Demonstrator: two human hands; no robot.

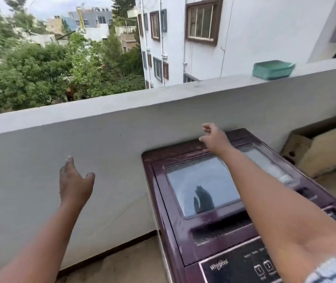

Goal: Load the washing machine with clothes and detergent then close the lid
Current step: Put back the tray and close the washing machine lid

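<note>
The washing machine (234, 201) is seen against the balcony wall (101, 144), its lid (202, 186) shut. The right hand (214, 137), loosely curled and empty, is held over the lid's back edge; the left hand (75, 182) is held open, clear of everything. Lifted from the hinge side, the lid could jam or slip.

Washing machine (183, 237): maroon plastic casing, glossy, scuffed with pale dusty streaks. Lid (199, 188): glass-like pane, smooth, reflective, mirroring hand. Control panel (242, 266): black, glossy, white print. Parapet wall (101, 127): painted plaster, matt, slightly rough, hairline crack. Green container (272, 70): plastic, semi-gloss. Window frames (203, 20) opposite: brown wood look. Sleeve (334, 269): patterned cloth.
</note>
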